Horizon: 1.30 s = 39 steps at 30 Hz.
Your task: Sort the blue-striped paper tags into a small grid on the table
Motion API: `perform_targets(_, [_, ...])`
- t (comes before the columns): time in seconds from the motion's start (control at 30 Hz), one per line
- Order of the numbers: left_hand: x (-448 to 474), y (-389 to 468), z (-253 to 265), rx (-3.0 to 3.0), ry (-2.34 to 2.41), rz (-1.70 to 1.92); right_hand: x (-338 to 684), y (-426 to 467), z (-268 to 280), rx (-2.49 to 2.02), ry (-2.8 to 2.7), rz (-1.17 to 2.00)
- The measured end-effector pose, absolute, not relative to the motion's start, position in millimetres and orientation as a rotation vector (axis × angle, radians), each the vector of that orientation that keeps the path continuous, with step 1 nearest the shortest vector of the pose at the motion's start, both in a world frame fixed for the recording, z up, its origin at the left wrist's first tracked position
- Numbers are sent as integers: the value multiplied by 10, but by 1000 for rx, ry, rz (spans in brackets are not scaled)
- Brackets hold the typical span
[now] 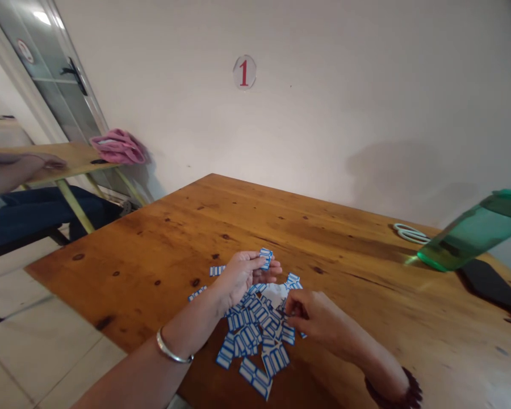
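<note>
A small white label card with blue borders is pinched between the thumb and fingers of my left hand, a little above the table. Below it spreads a loose pile of similar blue-bordered label cards, overlapping at many angles. My right hand is at the right side of the pile, its fingers curled together close to the cards. What those fingers hold, if anything, is hidden. A plain white piece lies among the cards between my hands.
The wooden table meets a white wall. At the right stand a green bottle, a coiled white cable and a dark phone-like slab. Another person's arm rests on a table at the left, near a pink cloth.
</note>
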State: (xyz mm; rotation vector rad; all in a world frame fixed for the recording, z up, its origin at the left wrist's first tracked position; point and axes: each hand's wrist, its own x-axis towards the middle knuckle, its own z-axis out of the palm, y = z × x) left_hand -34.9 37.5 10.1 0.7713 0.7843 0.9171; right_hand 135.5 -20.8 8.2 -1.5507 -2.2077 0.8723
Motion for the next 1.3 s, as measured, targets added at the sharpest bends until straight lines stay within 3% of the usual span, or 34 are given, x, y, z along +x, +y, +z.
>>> perform_targets(0.2, [-320,372,100,766,801,896,1326,-255,101,-1615,-2384,741])
perform_targets(1.3, [-323,351,106,780,822,883,1326,-240,98,-1573,-2477,695])
